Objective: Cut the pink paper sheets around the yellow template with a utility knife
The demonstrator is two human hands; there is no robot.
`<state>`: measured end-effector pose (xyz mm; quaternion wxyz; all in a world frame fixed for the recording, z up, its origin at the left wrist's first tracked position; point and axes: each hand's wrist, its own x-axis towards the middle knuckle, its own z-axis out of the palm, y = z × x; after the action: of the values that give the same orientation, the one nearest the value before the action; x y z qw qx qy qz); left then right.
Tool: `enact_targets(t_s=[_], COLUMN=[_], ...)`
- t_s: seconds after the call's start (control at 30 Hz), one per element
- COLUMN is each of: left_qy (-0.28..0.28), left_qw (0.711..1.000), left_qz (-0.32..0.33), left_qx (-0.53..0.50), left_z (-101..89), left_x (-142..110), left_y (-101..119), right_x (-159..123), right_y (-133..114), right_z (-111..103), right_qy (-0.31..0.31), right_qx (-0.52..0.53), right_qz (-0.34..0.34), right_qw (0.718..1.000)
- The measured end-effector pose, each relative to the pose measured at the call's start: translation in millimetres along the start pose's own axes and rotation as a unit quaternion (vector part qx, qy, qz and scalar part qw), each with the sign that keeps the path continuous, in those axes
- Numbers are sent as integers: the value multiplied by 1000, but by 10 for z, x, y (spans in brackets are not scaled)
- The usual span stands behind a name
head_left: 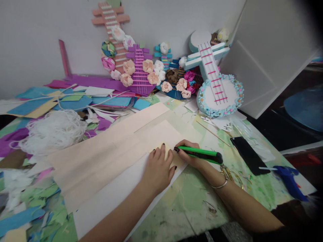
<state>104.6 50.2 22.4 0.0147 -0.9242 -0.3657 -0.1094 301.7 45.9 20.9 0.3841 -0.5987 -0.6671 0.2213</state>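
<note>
A pale cream foam sheet point(111, 158), smooth and matte, was laid flat across the stained green worktable point(191, 198). The left hand point(158, 169) was pressed on it, fingers spread flat. The right hand point(192, 155) was closed around a green utility knife point(200, 153), its tip set at the sheet's near corner. No finished cut line could be made out, so the cut was judged barely begun. Coloured paper scraps point(37, 101), tangled white cord point(54, 129), flower-trimmed model guitars point(217, 89) and a blue glue gun point(290, 179) were ranged around.
</note>
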Motion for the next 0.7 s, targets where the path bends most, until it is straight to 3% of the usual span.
enact_targets(t_s=[0.13,0.43,0.7], left_qy=[-2,-14,-14], left_qw=[1000,1000,1000], left_qz=[1,-11,-11], left_qx=[7,20,15], left_z=[0,26,53], left_x=[4,-18,-30], left_y=[8,98,108], right_x=[-11,-133,-164], right_y=[2,96,-8], right_z=[-52,-166,-189], right_qy=[15,-22,-51], right_qx=[39,105,114], right_qz=[21,17,-44], right_qw=[999,994,991])
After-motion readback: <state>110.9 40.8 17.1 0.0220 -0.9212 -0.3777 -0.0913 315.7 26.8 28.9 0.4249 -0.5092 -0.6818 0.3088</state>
